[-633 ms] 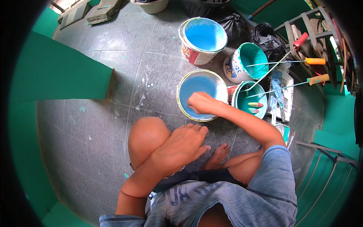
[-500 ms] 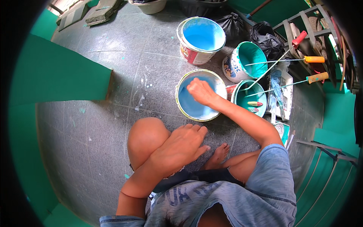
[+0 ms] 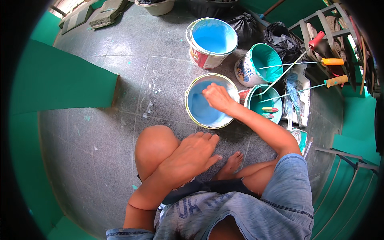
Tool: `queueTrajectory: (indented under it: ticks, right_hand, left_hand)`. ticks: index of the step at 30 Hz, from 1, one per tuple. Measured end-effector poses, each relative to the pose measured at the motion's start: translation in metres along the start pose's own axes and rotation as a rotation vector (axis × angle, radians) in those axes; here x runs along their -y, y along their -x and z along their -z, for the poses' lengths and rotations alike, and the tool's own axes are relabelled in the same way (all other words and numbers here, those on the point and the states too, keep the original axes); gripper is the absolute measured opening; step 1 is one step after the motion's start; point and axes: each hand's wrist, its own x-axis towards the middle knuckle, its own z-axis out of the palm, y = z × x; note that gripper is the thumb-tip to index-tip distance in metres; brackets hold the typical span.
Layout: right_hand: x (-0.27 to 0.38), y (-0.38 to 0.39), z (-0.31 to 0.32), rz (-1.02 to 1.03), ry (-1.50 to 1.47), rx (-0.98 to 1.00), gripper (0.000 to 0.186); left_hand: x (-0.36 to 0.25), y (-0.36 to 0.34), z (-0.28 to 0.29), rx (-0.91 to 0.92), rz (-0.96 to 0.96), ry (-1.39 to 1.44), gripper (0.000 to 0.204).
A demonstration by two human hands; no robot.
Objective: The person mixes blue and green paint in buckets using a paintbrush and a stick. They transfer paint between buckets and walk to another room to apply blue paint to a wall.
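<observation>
The fingers (image 3: 206,92) of the person's right hand (image 3: 217,98) are curled in together over the mouth of an open bucket (image 3: 226,81) on the floor (image 3: 100,132). Whether they grip anything cannot be told, as the back of the hand faces up and hides the palm. Directly beneath and around them lies the blue liquid (image 3: 203,111) in that bucket; whether the fingers touch it is also unclear. The right forearm (image 3: 264,128) crosses over the bucket's near right rim.

The left hand (image 3: 191,154) rests palm down on the bent left leg, nearer the body than the right fingers and to their left, beside the left knee (image 3: 154,144). Its fingers lie side by side, loosely bent, with the thumb apart.

Beyond the right fingers stands a second bucket (image 3: 207,61), blue inside, with a red and white outer wall. To their right and slightly farther off, a white bucket (image 3: 246,72) leans, green inside, with an orange-handled rod (image 3: 333,61) reaching into it. Directly to their right, a green-lined bucket (image 3: 255,108) holds a red-handled rod (image 3: 318,40), a tan-handled rod (image 3: 336,81) and brush handles (image 3: 270,109). Farther right lies a paint-smeared white tray (image 3: 305,96).
</observation>
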Motion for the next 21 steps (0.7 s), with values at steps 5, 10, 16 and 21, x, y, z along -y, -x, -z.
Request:
queueTrajectory:
  ticks: [5, 10, 16, 21]
  right_hand:
    - [0.012, 0.010, 0.025, -0.162, 0.149, 0.500, 0.004]
    - [0.018, 0.000, 0.026, -0.143, -0.281, 0.472, 0.003]
    - [-0.001, 0.000, 0.023, -0.169, 0.174, 0.437, 0.005]
    - [0.011, 0.012, 0.034, -0.131, -0.190, 0.596, 0.005]
  left_hand:
    - [-0.001, 0.002, 0.002, -0.030, 0.008, -0.001, 0.026]
    - [0.001, -0.002, -0.001, -0.019, 0.004, -0.023, 0.027]
    - [-0.001, -0.003, 0.001, 0.014, 0.035, -0.017, 0.028]
    - [0.004, -0.004, -0.004, -0.021, 0.006, -0.023, 0.028]
